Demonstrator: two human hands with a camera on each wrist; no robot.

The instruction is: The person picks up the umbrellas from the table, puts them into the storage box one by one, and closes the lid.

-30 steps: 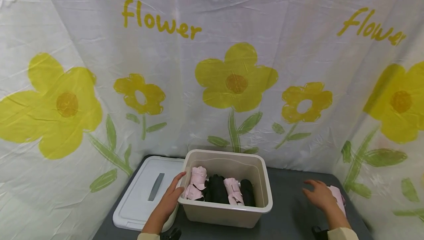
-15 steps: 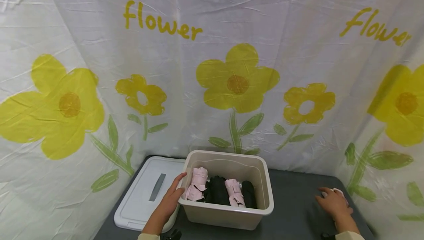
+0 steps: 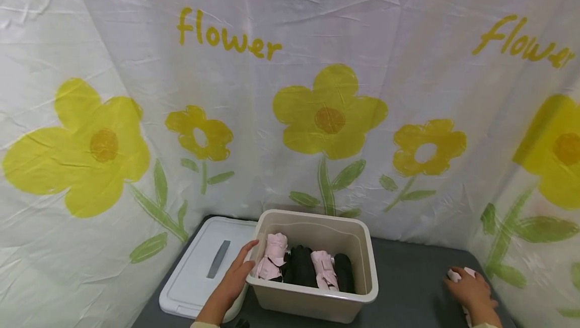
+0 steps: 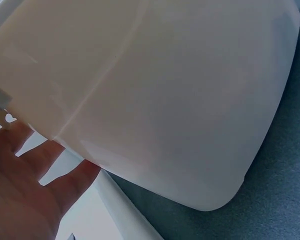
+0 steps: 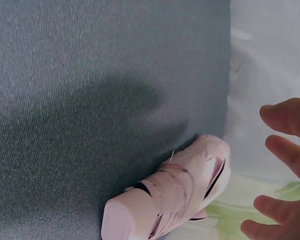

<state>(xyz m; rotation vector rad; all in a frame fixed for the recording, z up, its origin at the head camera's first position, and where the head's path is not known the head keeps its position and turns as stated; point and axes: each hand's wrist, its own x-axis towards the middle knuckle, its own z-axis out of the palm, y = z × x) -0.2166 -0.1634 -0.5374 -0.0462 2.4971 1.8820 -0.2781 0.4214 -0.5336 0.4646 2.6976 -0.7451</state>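
Observation:
A beige plastic storage box (image 3: 312, 309) holds two pink folded umbrellas, the left one (image 3: 274, 257) and another (image 3: 324, 270), beside black ones (image 3: 302, 266). My left hand (image 3: 230, 281) rests against the box's left side. Its straight fingers (image 4: 72, 185) touch the edge of the box in the left wrist view. At the table's right end, my right hand (image 3: 472, 292) is over a pink folded umbrella (image 5: 172, 187), partly hiding it in the head view. The right wrist view shows that hand's fingers (image 5: 289, 152) spread, with a gap between them and the umbrella.
A white lid (image 3: 190, 272) with a grey handle lies left of the box, partly behind my left forearm. The dark grey table (image 3: 408, 267) ends at a white curtain (image 3: 254, 177) printed with yellow flowers, which runs behind and along the sides.
My right hand has moved right, from beside the pink umbrella to over it. My left hand stays at the box's left side. The head view has shifted slightly.

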